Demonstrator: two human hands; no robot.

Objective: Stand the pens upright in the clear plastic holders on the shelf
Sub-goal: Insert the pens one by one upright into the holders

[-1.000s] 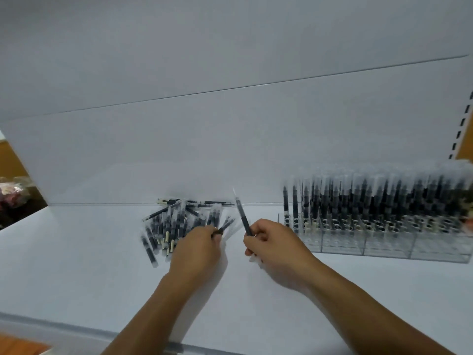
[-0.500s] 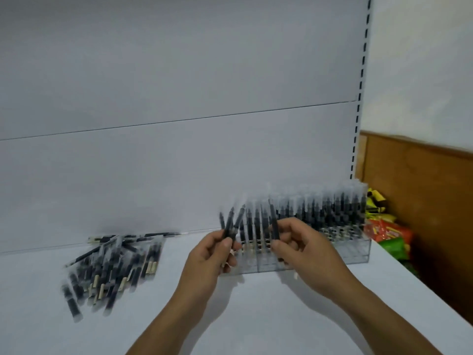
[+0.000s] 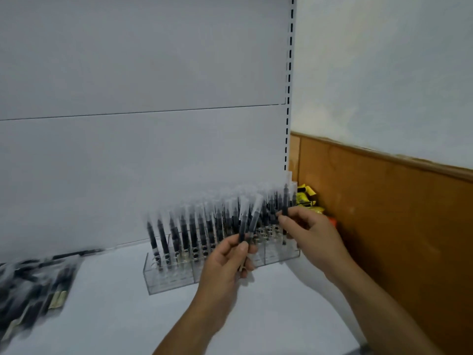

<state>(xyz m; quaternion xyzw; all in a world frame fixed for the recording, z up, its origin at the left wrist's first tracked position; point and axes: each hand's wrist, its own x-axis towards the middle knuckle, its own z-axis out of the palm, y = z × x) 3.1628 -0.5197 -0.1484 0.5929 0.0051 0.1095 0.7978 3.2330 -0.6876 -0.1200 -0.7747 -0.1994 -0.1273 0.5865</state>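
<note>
Clear plastic holders [image 3: 163,280] stand in a row on the white shelf [image 3: 122,319], packed with several upright black pens [image 3: 189,231] in clear sleeves. My left hand [image 3: 225,265] grips two black pens [image 3: 249,221] upright in front of the row's middle. My right hand [image 3: 309,234] pinches a single black pen [image 3: 285,201] upright over the row's right end. A loose pile of pens [image 3: 33,285] lies flat at the left edge, blurred.
The white back panel [image 3: 140,149] rises right behind the holders, with a slotted upright [image 3: 289,85] at its right end. Past the shelf's right edge are a brown wooden wall panel [image 3: 396,226] and yellow and orange packets [image 3: 308,198].
The view has swung further right, so the loose pile slid to the left edge. My right hand moved its pen from the row's middle to the right end. My left hand still grips two pens.
</note>
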